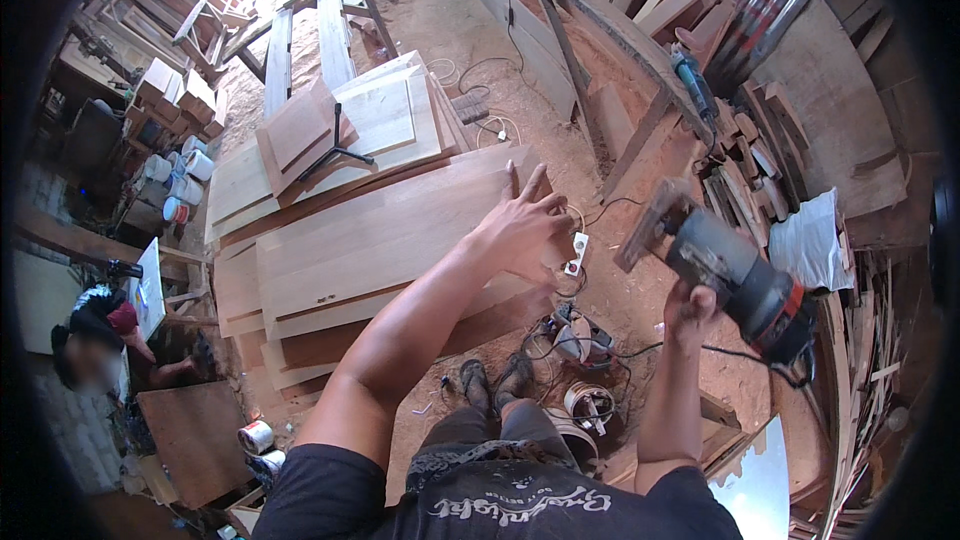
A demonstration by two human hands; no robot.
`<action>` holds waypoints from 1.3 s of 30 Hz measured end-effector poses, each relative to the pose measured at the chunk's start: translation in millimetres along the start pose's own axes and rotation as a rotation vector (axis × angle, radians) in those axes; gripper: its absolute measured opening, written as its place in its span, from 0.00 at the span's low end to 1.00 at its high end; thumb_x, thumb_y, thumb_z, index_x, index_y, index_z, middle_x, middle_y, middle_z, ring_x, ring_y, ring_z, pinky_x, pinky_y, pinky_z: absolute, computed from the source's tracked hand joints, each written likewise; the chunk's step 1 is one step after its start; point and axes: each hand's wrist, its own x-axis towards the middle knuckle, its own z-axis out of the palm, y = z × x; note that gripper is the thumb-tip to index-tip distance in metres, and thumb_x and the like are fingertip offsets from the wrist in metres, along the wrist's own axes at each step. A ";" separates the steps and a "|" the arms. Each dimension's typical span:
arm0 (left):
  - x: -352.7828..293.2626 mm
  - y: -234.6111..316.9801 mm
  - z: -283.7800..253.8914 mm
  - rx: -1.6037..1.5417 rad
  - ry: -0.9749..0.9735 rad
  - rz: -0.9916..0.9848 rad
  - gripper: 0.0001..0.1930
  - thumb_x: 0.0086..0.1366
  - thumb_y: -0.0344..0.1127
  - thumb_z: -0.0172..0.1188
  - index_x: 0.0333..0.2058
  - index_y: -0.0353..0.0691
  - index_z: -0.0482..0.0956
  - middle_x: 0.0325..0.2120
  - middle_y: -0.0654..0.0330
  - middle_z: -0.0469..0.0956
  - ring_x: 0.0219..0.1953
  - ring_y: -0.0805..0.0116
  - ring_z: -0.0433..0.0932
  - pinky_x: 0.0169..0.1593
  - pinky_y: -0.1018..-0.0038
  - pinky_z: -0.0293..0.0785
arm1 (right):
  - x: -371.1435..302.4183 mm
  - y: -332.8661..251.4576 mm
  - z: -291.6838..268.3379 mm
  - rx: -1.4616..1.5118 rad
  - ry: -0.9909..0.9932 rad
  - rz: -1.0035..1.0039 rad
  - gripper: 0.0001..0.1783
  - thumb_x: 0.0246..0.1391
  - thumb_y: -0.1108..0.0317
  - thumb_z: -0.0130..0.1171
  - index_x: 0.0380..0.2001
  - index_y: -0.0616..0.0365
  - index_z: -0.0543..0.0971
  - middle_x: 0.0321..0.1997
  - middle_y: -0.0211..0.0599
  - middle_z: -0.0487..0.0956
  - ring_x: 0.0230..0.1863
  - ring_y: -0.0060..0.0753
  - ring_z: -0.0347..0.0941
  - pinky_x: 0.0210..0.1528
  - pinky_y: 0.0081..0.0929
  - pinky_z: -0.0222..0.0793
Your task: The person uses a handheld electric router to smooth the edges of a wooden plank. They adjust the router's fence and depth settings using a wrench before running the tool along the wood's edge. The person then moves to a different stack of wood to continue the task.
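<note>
My left hand [522,223] is stretched out with fingers spread, resting on the right end of a long pale wooden board [380,235] that tops a stack of planks. My right hand [688,302] grips a black and red electric sander [735,275] by its body and holds it up in the air to the right of the stack, its flat pad tilted toward the board. The sander's black cord [640,348] trails down to the sawdust floor.
More planks and a black metal square [335,152] lie on the stack behind. A white power strip [577,252], cables and a tool sit on the floor by my feet. Offcuts and a white bag [812,240] pile up at right. Another person [95,340] crouches at left near several paint cans [185,175].
</note>
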 end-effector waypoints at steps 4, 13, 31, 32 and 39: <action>-13.2 -0.1 24.7 -0.070 0.308 0.029 0.57 0.43 0.62 0.77 0.73 0.54 0.63 0.75 0.44 0.50 0.78 0.31 0.40 0.75 0.30 0.34 | 31.7 -8.6 57.8 0.097 -0.134 -0.081 0.63 0.40 0.37 0.81 0.69 0.56 0.58 0.66 0.47 0.69 0.66 0.54 0.71 0.69 0.50 0.68; -100.0 -29.3 57.9 0.009 0.321 -0.127 0.61 0.46 0.63 0.77 0.76 0.54 0.55 0.75 0.34 0.47 0.76 0.25 0.41 0.75 0.31 0.34 | 33.4 47.4 71.8 -0.070 -0.339 -0.029 0.36 0.54 0.47 0.69 0.53 0.67 0.74 0.44 0.46 0.83 0.51 0.45 0.83 0.57 0.41 0.78; -89.9 -34.6 82.9 -0.085 0.308 -0.084 0.57 0.55 0.64 0.70 0.73 0.38 0.55 0.68 0.36 0.62 0.70 0.42 0.64 0.73 0.57 0.57 | 37.3 128.3 109.7 -0.161 -0.674 -0.056 0.35 0.54 0.53 0.72 0.57 0.66 0.74 0.45 0.45 0.84 0.39 0.32 0.83 0.43 0.30 0.82; -95.8 -28.6 79.7 -0.064 0.320 -0.161 0.58 0.53 0.63 0.72 0.73 0.37 0.54 0.66 0.37 0.65 0.67 0.43 0.68 0.70 0.56 0.60 | 36.7 121.5 116.0 -0.139 -0.703 -0.074 0.35 0.54 0.53 0.72 0.57 0.66 0.74 0.45 0.45 0.84 0.38 0.32 0.83 0.43 0.30 0.83; -104.8 -25.1 82.5 -0.003 0.379 -0.177 0.61 0.51 0.63 0.74 0.75 0.40 0.51 0.68 0.35 0.64 0.68 0.41 0.67 0.72 0.57 0.59 | 20.2 114.6 115.4 -0.171 -0.702 -0.121 0.34 0.53 0.55 0.72 0.56 0.65 0.75 0.45 0.44 0.84 0.43 0.34 0.83 0.45 0.32 0.82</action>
